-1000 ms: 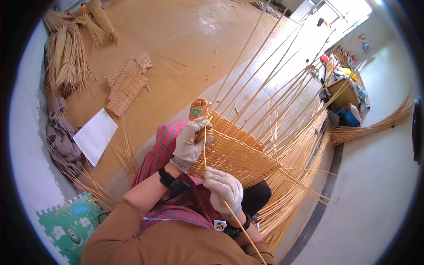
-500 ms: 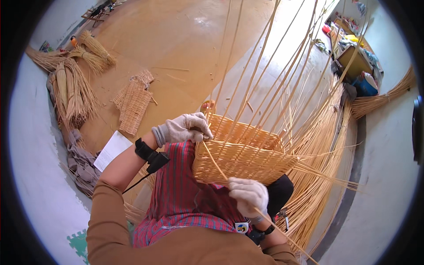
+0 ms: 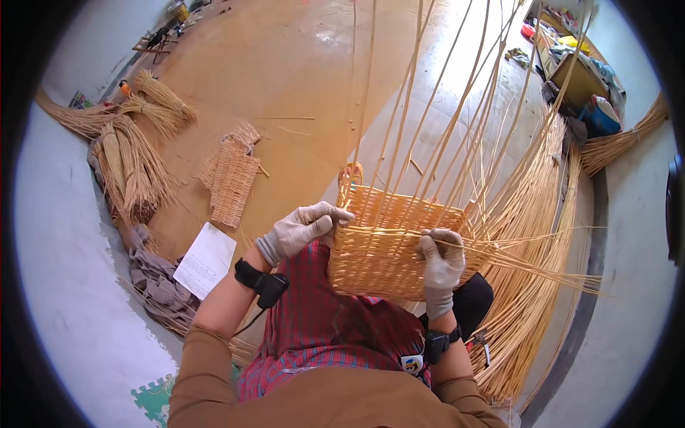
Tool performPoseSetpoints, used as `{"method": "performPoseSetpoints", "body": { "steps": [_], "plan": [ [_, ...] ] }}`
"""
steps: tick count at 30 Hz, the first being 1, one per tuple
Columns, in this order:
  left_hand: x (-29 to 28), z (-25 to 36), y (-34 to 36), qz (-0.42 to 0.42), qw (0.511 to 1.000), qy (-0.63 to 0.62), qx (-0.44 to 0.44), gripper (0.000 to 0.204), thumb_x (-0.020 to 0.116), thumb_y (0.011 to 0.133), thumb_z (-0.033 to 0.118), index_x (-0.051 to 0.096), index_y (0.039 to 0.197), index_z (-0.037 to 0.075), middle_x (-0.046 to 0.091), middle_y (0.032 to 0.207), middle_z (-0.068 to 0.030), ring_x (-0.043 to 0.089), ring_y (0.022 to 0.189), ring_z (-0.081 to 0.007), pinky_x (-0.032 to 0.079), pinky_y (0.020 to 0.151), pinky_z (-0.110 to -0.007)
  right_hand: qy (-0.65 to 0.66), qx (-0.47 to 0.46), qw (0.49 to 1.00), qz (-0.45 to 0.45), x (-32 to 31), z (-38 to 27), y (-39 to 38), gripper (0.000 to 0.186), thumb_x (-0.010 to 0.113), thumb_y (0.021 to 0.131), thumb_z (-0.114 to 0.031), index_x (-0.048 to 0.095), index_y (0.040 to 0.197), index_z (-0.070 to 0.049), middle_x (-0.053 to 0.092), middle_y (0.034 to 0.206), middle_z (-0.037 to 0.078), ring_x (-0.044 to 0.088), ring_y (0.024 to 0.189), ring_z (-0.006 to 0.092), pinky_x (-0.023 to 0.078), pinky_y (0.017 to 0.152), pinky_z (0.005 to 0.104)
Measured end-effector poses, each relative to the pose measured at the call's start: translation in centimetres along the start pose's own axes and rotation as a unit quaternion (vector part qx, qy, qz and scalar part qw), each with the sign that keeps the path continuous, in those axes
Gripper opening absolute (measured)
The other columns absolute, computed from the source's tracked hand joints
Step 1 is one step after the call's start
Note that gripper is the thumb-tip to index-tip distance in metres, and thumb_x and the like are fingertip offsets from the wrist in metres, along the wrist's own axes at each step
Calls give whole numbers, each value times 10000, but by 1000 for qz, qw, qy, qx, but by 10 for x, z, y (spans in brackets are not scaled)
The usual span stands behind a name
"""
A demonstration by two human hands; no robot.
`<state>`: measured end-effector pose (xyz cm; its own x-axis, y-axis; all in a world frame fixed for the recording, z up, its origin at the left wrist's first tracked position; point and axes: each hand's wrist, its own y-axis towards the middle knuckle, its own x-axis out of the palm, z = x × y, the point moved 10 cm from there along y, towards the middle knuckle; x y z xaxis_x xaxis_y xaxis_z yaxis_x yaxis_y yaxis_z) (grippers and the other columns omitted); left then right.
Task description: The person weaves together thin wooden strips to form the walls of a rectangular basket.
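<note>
The wicker basket [image 3: 378,264] sat just beyond the plaid cloth [image 3: 314,314] over the lap, with long canes [image 3: 531,307] to its right. The left hand [image 3: 303,230] (gloved, like the other) pinched its near left corner; the right hand [image 3: 443,264] gripped a strand [image 3: 399,232] along its near edge.

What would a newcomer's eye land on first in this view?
Most likely the partly woven wicker basket at the centre, with long rods fanning up from it toward the top of the picture. Next, the pale-gloved left hand at its near left corner and the pale-gloved right hand farther right along the same rim. Then the thick spread of loose stalks down the right side.
</note>
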<state>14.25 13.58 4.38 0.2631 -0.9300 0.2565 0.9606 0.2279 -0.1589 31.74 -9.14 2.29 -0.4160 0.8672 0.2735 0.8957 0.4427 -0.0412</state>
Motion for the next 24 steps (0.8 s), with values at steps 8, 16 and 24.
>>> {"method": "performPoseSetpoints", "body": {
  "steps": [8, 16, 24],
  "plan": [
    [5, -2, -4, 187, 970, 154, 30, 253, 770, 964, 170, 668, 1149, 30, 680, 966, -12, 631, 881, -79, 542, 788, -260, -83, -62, 995, -2, 2, -18, 1, 152, 724, 946, 30, 653, 1061, -40, 740, 996, 72, 692, 805, 119, 565, 717, 256],
    [10, -3, -11, 272, 952, 123, 71, 170, 742, 971, 136, 643, 1073, 42, 620, 873, 26, 551, 778, -54, 484, 694, -226, -309, -420, 846, -107, 173, -130, 44, 585, 693, 941, -21, 509, 1495, -49, 740, 1107, 155, 709, 1060, 221, 587, 829, 311],
    [-6, -17, -8, 334, 927, 155, 66, 185, 778, 922, 115, 652, 1050, 68, 617, 884, 25, 543, 783, -68, 492, 741, -244, 51, -27, 994, -95, -26, -2, 10, 210, 570, 1080, -128, 616, 1279, -82, 738, 973, 71, 695, 779, 108, 463, 483, 191]
  ]
}}
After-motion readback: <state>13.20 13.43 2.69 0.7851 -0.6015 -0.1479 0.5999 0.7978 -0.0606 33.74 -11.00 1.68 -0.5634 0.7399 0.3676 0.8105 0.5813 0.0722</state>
